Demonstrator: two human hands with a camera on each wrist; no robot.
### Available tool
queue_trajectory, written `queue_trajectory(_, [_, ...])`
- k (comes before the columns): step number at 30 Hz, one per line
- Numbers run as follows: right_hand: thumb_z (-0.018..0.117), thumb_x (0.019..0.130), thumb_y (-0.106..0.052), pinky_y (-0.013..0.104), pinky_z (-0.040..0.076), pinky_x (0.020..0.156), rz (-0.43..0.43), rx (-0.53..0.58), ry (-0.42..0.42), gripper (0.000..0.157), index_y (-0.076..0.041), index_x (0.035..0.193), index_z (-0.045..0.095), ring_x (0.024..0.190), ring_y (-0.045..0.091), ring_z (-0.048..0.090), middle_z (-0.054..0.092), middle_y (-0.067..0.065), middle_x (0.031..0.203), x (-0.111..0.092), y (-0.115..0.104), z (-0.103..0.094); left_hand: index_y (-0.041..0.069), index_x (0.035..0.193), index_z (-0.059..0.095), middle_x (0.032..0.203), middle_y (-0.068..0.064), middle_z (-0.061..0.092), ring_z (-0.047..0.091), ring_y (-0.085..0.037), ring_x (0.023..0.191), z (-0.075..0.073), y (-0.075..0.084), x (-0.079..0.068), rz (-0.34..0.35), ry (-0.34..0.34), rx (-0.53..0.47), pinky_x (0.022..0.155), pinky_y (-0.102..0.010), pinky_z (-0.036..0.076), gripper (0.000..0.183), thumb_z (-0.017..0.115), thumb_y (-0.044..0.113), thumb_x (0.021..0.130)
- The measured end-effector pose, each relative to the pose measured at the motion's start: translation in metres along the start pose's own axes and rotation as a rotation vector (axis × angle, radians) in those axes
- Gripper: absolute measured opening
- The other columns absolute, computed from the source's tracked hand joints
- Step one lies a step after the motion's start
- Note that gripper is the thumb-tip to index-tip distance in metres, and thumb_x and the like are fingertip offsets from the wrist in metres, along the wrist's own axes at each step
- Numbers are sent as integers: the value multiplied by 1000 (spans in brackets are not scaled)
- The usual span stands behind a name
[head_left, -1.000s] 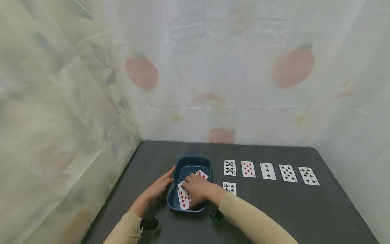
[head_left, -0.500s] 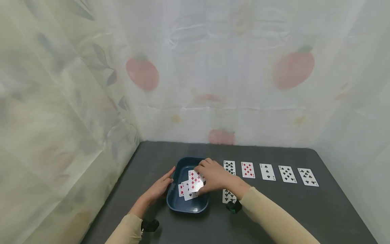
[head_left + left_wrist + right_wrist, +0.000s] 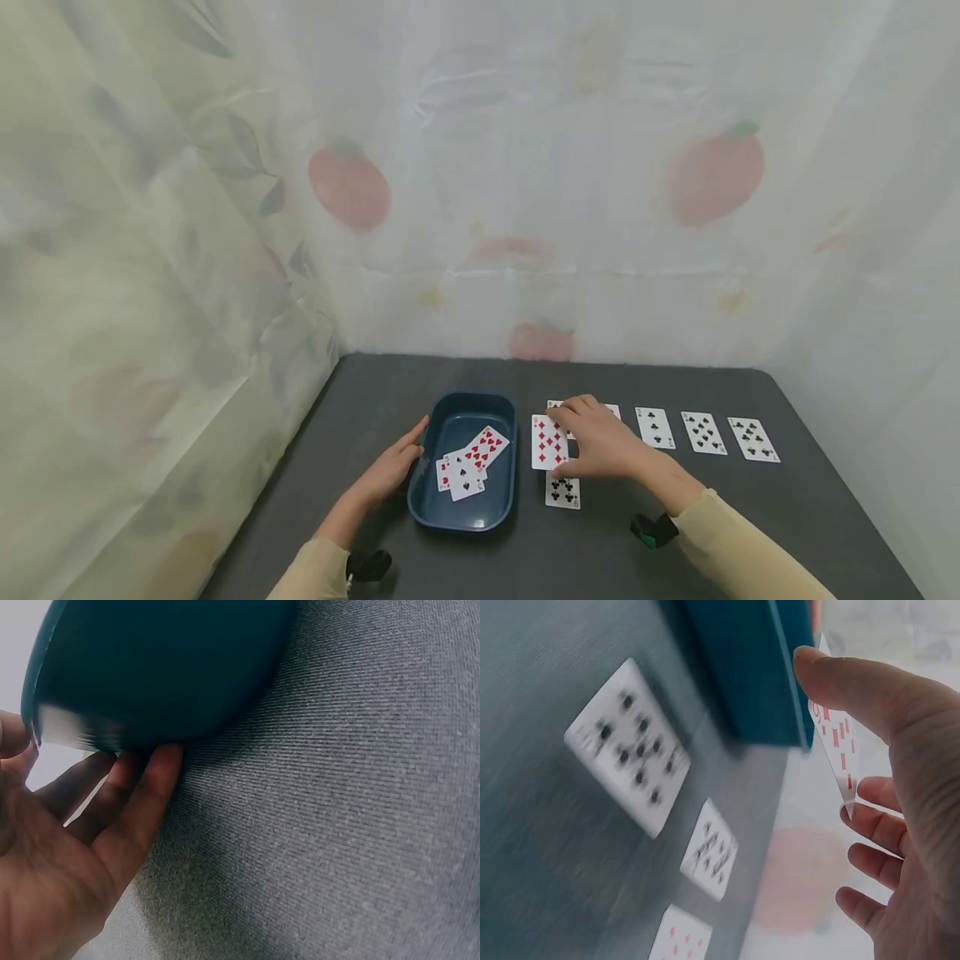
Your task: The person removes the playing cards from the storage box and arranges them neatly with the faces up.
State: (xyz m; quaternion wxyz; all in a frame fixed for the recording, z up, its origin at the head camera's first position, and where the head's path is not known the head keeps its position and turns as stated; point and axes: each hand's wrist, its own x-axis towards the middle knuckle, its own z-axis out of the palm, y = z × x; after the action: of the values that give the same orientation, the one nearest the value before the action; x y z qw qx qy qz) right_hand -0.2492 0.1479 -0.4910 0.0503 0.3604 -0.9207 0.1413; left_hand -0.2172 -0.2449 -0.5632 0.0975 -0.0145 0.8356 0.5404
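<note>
My right hand (image 3: 603,437) pinches a diamonds playing card (image 3: 549,443) between thumb and fingertips, face up, just right of the blue tray (image 3: 465,515). In the right wrist view the card (image 3: 838,746) stands on edge, its lower corner at a fingertip. At the tray's left side, my left hand (image 3: 393,467) rests with its fingers stretched out; the left wrist view has the fingertips against the outer wall. Inside the tray lie a hearts card (image 3: 492,444), a spades card (image 3: 467,487) and a partly covered red card (image 3: 442,473).
Right of the tray runs a row of face-up cards, among them a clubs card (image 3: 654,427), a black card (image 3: 703,432) and another at the right end (image 3: 753,439). My right hand partly hides the row's left end. Below sits a single clubs card (image 3: 562,493). Printed curtains (image 3: 450,208) surround the dark table.
My right hand has lifted the diamonds card from the tray and carried it right, past the tray's rim. The left hand stays at the tray's side.
</note>
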Motion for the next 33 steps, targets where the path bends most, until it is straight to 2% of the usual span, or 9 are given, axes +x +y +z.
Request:
queue_trajectory(4, [92, 69, -49, 56, 42, 104, 21, -29, 23, 92, -4, 141, 58, 128, 36, 48, 58, 14, 135, -20, 19, 9, 33, 163, 29, 168, -13, 23, 32, -41, 146, 0, -1, -4, 3, 6, 17, 105, -65, 40, 59, 45, 23, 107])
queue_trajectory(10, [96, 63, -44, 56, 44, 102, 67, -37, 52, 89, -5, 135, 63, 123, 34, 51, 59, 12, 129, -47, 41, 15, 32, 162, 31, 167, -15, 25, 37, -42, 142, 1, -2, -8, 4, 2, 2, 98, -65, 46, 59, 46, 23, 106])
queue_trajectory(15, [97, 62, -42, 56, 44, 100, 118, -33, 36, 89, -7, 136, 63, 119, 32, 52, 59, 9, 126, -64, 52, 14, 33, 163, 30, 168, -13, 23, 35, -44, 144, 1, -1, -8, 10, -4, 1, 97, -68, 45, 58, 45, 24, 107])
queue_trajectory(24, [95, 62, -49, 58, 45, 98, 169, -28, -35, 87, -10, 134, 65, 118, 33, 53, 59, 8, 125, -79, 64, 22, 30, 163, 28, 169, -12, 19, 28, -44, 148, -1, 2, -6, 25, -27, -15, 99, -68, 43, 57, 42, 23, 109])
queue_trajectory(30, [93, 62, -52, 58, 43, 101, 175, -29, -45, 90, -7, 134, 64, 121, 35, 53, 60, 9, 126, -83, 67, 28, 29, 164, 29, 169, -13, 19, 29, -46, 147, -2, 2, -3, 22, -24, -35, 95, -70, 45, 57, 43, 23, 108])
queue_trajectory(33, [92, 62, -54, 57, 44, 101, 180, -33, -53, 89, -7, 132, 65, 120, 34, 53, 60, 8, 126, -85, 67, 31, 29, 164, 28, 169, -13, 19, 27, -45, 148, -2, 1, -2, 28, -26, -27, 100, -70, 42, 57, 43, 23, 108])
